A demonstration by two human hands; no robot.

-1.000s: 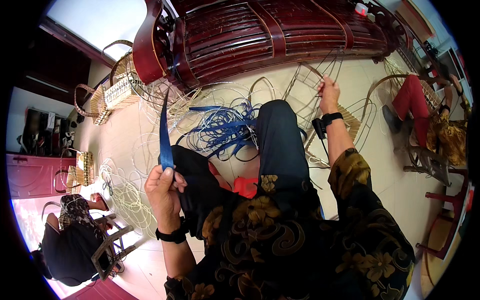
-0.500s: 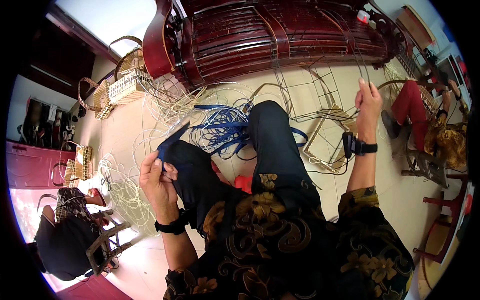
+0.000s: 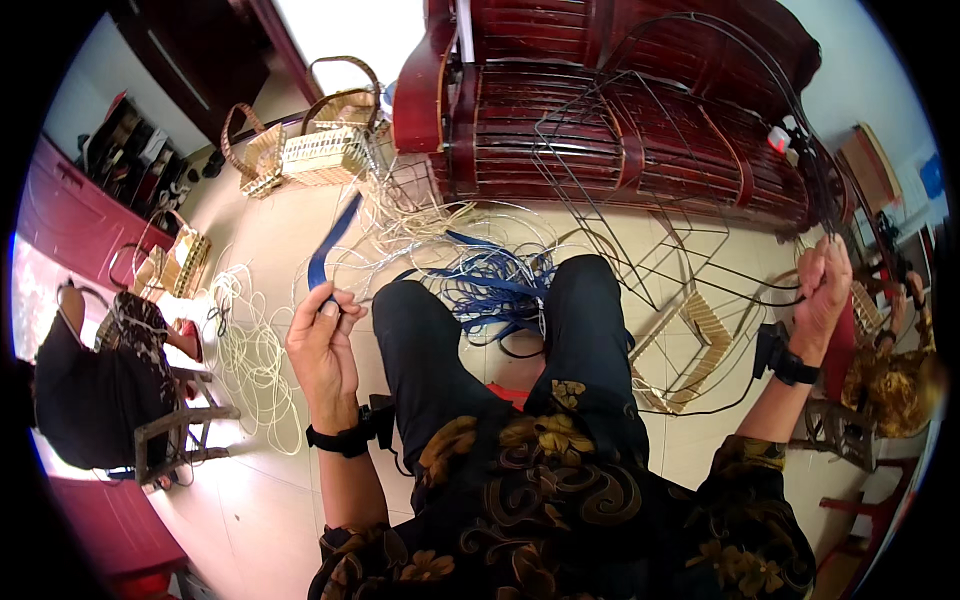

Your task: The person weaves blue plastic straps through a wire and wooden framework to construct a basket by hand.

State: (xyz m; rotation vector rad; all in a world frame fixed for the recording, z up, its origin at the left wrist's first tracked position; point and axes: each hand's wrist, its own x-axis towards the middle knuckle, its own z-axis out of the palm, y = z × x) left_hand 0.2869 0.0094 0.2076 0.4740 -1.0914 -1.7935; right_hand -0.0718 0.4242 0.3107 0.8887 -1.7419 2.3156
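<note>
Pinched in my left hand point(image 3: 325, 335) is a flat blue strip point(image 3: 336, 232), its free end rising toward the back. My right hand point(image 3: 822, 290) grips a thin black wire frame point(image 3: 705, 263) with a tall arched handle at the right, lifted in front of the bench. A tangle of blue strips point(image 3: 497, 285) and pale strands point(image 3: 390, 205) lies on the floor beyond my knees, and a square woven piece point(image 3: 693, 325) lies to the right of them.
A dark red wooden bench point(image 3: 610, 130) spans the back. Woven baskets point(image 3: 322, 155) stand along the left. Pale coiled strands point(image 3: 250, 350) lie on the floor. Seated people are on the left point(image 3: 100, 380) and far right point(image 3: 885, 385), on wooden seats.
My right hand has moved right, carrying the wire frame up off the floor. My left hand still holds the blue strip, which has swung about. The view has tilted, showing more of the bench.
</note>
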